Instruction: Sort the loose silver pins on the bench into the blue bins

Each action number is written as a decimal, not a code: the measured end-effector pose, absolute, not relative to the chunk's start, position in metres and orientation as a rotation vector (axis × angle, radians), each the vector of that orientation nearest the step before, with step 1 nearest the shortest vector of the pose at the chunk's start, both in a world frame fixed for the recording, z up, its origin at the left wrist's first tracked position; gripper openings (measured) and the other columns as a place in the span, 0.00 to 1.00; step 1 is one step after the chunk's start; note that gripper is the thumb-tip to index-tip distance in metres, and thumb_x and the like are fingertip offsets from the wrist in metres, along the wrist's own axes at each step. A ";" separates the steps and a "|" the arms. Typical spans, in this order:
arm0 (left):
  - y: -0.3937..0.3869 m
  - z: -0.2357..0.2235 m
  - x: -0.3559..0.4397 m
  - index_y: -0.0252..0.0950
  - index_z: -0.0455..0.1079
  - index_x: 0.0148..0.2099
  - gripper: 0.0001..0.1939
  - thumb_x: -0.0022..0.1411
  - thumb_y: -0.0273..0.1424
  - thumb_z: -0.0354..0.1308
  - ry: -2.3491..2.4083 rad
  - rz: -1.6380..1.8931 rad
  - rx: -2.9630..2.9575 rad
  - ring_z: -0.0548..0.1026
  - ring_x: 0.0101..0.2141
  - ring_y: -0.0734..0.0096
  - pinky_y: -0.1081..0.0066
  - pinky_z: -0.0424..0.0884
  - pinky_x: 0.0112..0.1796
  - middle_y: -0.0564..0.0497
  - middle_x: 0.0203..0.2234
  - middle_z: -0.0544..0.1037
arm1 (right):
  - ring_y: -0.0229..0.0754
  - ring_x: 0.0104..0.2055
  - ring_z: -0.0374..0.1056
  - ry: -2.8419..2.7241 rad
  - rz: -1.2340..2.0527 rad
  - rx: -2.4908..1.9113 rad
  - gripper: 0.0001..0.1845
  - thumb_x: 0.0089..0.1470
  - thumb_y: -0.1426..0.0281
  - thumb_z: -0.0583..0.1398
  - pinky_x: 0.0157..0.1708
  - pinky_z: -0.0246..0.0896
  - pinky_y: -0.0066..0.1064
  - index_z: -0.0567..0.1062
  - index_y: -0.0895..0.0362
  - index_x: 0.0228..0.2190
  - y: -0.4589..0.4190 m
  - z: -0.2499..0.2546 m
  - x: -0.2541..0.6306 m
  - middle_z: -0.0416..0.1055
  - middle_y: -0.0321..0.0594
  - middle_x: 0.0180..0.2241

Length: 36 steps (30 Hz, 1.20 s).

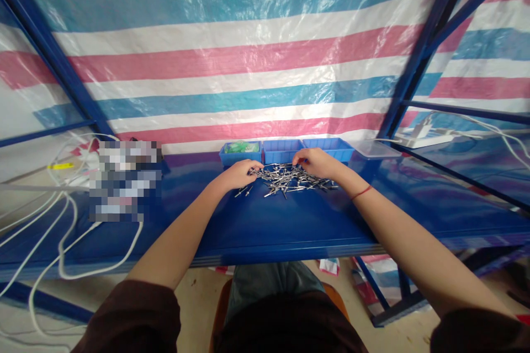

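A loose pile of slim silvery pieces that look like pop rivets point(285, 179) lies spread on the blue tabletop point(290, 226). At its left end is my left hand point(242, 174), fingers bent and closed over some of the rivets. My right hand point(317, 162) hovers at the back right of the pile, just before the blue bins. Its thumb and fingers curl down close together, and whatever is between the tips is too small to make out. A few rivets lie apart at the front left.
Behind the pile stand a blue bin with green bags point(241, 147), a middle blue bin point(282, 150) and a right blue bin point(329, 148). A clear plastic lid point(379, 148) lies farther right. White cables point(68, 231) loop over the left side. Blue posts flank the striped sheet point(248, 60).
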<state>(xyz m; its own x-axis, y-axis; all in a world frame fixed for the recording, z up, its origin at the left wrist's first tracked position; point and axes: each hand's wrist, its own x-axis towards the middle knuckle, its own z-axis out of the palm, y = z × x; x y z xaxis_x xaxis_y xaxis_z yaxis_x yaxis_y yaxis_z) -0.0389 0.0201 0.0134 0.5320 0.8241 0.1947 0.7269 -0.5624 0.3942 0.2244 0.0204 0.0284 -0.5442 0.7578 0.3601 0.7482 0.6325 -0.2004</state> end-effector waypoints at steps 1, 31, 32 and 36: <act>0.020 0.014 -0.039 0.35 0.67 0.50 0.21 0.52 0.27 0.51 1.308 0.546 2.495 0.72 0.43 0.65 0.66 0.68 0.46 0.46 0.46 0.73 | 0.41 0.35 0.69 -2.435 0.040 -1.216 0.20 0.39 0.85 0.50 0.37 0.61 0.29 0.76 0.58 0.30 0.020 0.030 0.227 0.75 0.41 0.33; 0.019 0.036 -0.071 0.38 0.68 0.51 0.22 0.55 0.39 0.49 1.648 0.243 2.339 0.75 0.31 0.68 0.74 0.70 0.35 0.50 0.38 0.78 | 0.36 0.30 0.65 -2.486 0.122 -0.880 0.14 0.40 0.84 0.53 0.34 0.59 0.26 0.73 0.60 0.29 0.022 0.002 0.195 0.70 0.41 0.32; 0.018 0.037 -0.070 0.38 0.68 0.51 0.23 0.55 0.39 0.49 1.646 0.230 2.338 0.75 0.33 0.68 0.74 0.69 0.36 0.49 0.39 0.78 | 0.36 0.31 0.66 -2.447 0.115 -0.899 0.14 0.39 0.84 0.53 0.34 0.59 0.27 0.73 0.60 0.28 0.025 0.003 0.197 0.71 0.41 0.32; 0.018 0.037 -0.070 0.38 0.68 0.52 0.24 0.54 0.41 0.49 1.651 0.220 2.343 0.75 0.39 0.64 0.72 0.68 0.41 0.48 0.43 0.76 | 0.38 0.33 0.67 -2.297 0.069 -1.047 0.14 0.41 0.84 0.53 0.35 0.60 0.28 0.74 0.59 0.27 0.034 0.010 0.210 0.73 0.41 0.31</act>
<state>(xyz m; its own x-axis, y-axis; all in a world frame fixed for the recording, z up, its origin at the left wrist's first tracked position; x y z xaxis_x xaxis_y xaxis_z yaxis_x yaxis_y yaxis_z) -0.0703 0.0181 0.0368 0.3401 0.9399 -0.0290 0.8995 -0.3162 0.3015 0.2099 0.0337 0.0096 -0.5037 0.7009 0.5050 0.6692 0.6863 -0.2851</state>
